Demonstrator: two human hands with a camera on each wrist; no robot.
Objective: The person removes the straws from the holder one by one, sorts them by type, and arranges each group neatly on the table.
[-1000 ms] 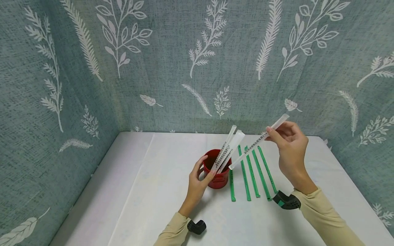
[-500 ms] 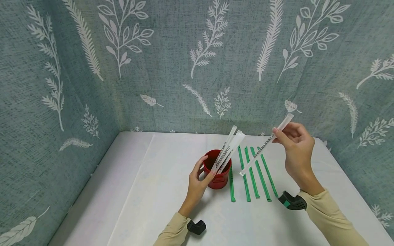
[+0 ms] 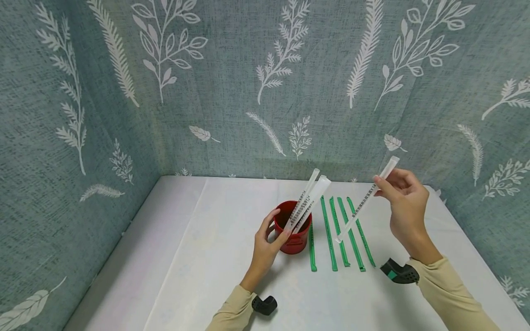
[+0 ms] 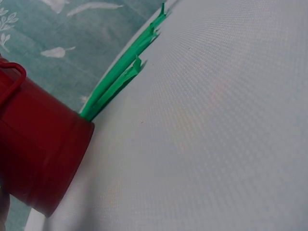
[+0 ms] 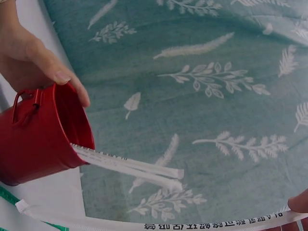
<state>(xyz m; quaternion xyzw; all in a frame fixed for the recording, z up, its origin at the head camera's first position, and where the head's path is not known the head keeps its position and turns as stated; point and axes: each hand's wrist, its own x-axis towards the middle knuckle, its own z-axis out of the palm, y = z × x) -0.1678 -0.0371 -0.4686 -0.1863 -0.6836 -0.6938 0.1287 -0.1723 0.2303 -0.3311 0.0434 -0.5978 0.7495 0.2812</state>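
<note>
My left hand (image 3: 265,246) grips a small red bucket (image 3: 294,243) at its rim, fingers on the far side and thumb near the front. Several white wrapped straws (image 3: 313,198) with black print lean out of it toward the right. Up to the right, my right hand (image 3: 407,207) pinches another white wrapped straw (image 3: 365,201) near its upper end; its lower end hangs over the green straws, clear of the bucket. The right wrist view also has the held straw (image 5: 192,225) along its bottom edge. Only the bucket's side (image 4: 43,139) shows large in the left wrist view.
Several green wrapped straws (image 3: 328,234) lie in a rough row on the white table (image 3: 215,257), right of the bucket. The nearest one is partly hidden by the bucket. A leaf-patterned teal cloth (image 3: 232,92) hangs behind and to the sides.
My right hand has moved right with its white straw, whose lower end has gone from beside the bucket's rim to over the green straws. The left hand and bucket stay put.
</note>
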